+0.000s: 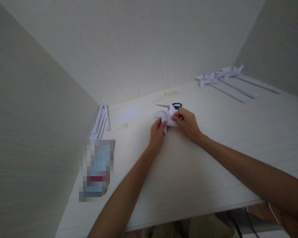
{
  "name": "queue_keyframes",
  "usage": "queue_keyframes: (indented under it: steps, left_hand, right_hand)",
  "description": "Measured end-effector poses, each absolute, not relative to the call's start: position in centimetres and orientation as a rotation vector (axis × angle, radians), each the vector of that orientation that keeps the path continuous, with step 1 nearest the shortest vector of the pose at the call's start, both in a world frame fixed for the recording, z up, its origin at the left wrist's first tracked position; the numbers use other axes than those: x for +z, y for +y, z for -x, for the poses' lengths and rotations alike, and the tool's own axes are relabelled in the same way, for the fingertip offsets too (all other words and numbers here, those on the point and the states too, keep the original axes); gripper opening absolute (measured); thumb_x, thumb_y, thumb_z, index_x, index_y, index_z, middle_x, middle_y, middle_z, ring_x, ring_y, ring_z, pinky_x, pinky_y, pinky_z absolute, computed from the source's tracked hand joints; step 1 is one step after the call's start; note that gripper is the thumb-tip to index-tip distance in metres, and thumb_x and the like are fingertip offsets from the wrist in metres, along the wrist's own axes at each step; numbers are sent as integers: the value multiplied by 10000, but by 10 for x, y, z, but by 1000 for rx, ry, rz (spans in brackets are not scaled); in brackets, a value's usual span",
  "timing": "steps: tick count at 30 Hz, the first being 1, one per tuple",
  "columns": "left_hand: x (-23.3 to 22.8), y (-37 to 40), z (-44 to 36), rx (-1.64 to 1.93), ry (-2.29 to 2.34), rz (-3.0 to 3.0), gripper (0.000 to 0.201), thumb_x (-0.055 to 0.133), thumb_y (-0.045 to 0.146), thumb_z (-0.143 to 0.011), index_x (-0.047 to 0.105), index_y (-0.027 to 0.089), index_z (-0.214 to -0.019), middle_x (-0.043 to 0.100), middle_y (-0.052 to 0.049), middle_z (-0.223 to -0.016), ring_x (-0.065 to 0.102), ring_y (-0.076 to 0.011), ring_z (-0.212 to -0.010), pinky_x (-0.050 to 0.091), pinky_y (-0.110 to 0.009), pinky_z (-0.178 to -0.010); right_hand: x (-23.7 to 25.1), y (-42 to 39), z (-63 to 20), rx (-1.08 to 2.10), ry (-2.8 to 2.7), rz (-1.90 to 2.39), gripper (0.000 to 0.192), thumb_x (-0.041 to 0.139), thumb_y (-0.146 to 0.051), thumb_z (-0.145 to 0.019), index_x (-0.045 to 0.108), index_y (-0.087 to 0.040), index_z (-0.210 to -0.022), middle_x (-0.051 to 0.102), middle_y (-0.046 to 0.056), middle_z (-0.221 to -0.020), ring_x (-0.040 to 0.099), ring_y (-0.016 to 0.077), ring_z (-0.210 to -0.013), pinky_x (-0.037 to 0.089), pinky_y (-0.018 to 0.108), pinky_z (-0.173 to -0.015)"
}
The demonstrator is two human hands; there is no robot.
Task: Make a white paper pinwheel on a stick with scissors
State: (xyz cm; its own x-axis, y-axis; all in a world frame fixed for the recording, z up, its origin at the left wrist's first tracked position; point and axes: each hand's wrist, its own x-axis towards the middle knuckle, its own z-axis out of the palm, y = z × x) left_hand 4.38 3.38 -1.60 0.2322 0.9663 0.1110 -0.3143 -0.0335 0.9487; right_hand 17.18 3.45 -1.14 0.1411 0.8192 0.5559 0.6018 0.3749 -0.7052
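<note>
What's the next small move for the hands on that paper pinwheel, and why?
Probably press the folded tips together at the centre. Both the left hand and right hand pinch the pinwheel just above the table, its blades loose; finished pinwheels lie far right.

On the table we see our left hand and right hand meeting on a folded paper pinwheel at the centre. Scissors lie just behind it. A paper square lies left, paper rolls further left, finished pinwheels on sticks far right.
</note>
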Motion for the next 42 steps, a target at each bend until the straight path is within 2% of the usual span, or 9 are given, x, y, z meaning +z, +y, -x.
queue_keyframes:
  steps: [5, 9, 16, 26, 30, 34, 42]
  left_hand:
    - [-16, 34, -44, 1180, 798, -1212, 141, 511, 248, -740, 581, 160, -824, 561, -10, -796, 494, -102, -725, 402, -232, -698]
    - [-14, 32, -44, 1172, 849, -1244, 183, 503, 263, -737, 599, 158, -852, 572, -12, -793, 501, -106, -732, 407, -236, -696]
    - [-14, 31, -45, 1210, 983, -1378, 245, 435, 181, -743, 633, 144, -884, 587, -9, -748, 506, -112, -702, 406, -245, -689]
    - [-2, 23, -51, 1259, 1053, -1432, 258, 407, 122, -737, 662, 151, -760, 559, 2, -627, 488, -118, -626, 388, -220, -603]
    - [-5, 24, -52, 1273, 1011, -1371, 234, 435, 132, -728, 662, 156, -781, 605, -18, -712, 516, -131, -685, 408, -236, -650]
    - [-13, 27, -51, 1290, 931, -1219, 249, 502, 180, -708, 637, 167, -917, 620, -36, -896, 540, -147, -818, 411, -270, -756]
    - [-13, 27, -46, 1249, 732, -1229, 312, 528, 183, -680, 611, 189, -981, 624, -24, -962, 549, -151, -905, 377, -298, -854]
  right_hand:
    - [-12, 35, -172, 214, -1597, 1317, 97, 521, -167, -709, 519, -166, -612, 500, 13, -621, 456, 135, -586, 353, 262, -548]
    - [-14, 36, -173, 299, -1533, 1336, 96, 512, -176, -706, 513, -170, -610, 510, 12, -618, 458, 132, -576, 357, 260, -542]
    - [-15, 39, -175, 425, -1479, 1383, 74, 517, -183, -687, 522, -167, -615, 532, 11, -601, 467, 133, -569, 369, 264, -547]
    - [-17, 36, -174, 200, -1563, 1397, 92, 512, -186, -712, 504, -180, -621, 510, 19, -629, 458, 143, -584, 361, 274, -552]
    - [-15, 33, -173, 140, -1626, 1359, 87, 493, -175, -728, 500, -184, -641, 508, 31, -673, 469, 154, -632, 375, 285, -585]
    - [-13, 33, -172, 194, -1570, 1331, 86, 492, -161, -719, 503, -183, -636, 524, 33, -673, 481, 150, -632, 394, 284, -589]
    - [-13, 38, -175, 570, -1340, 1326, 106, 525, -220, -696, 544, -151, -617, 540, 5, -565, 492, 121, -528, 391, 268, -522]
